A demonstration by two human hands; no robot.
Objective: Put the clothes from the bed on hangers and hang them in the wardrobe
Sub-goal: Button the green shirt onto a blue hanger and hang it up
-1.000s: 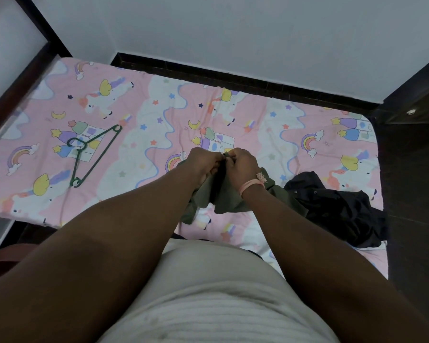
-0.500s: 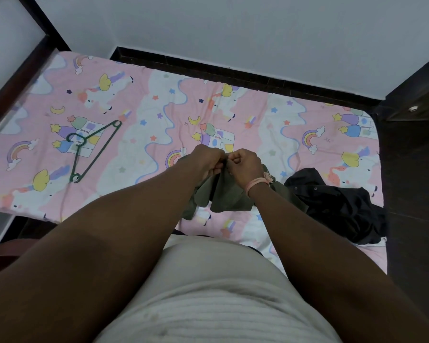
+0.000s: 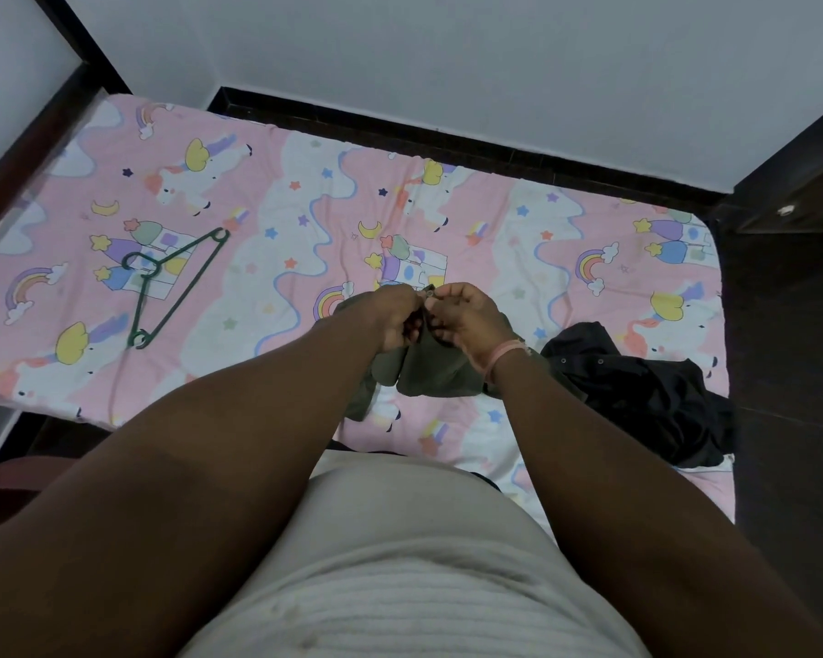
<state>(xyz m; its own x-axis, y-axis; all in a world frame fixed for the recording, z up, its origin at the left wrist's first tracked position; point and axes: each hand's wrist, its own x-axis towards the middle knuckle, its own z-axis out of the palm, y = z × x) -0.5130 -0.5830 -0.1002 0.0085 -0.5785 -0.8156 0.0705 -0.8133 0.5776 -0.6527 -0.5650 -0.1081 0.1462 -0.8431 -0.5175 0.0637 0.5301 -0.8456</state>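
Both hands [image 3: 395, 318] [image 3: 466, 320] pinching olive garment [image 3: 428, 372] top edge, fingers curled; green hanger [image 3: 172, 282] lying well left, nearer left hand.

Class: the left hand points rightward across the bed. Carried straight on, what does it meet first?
Probably the right hand, directly facing the left hand across the olive garment both grip.

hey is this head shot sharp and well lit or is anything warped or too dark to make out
Head view: dim, flat light, no glare; wide-angle bend curves the bed edge and wall; the black garment loses its folds in darkness; hands and green hanger stay reasonably sharp.
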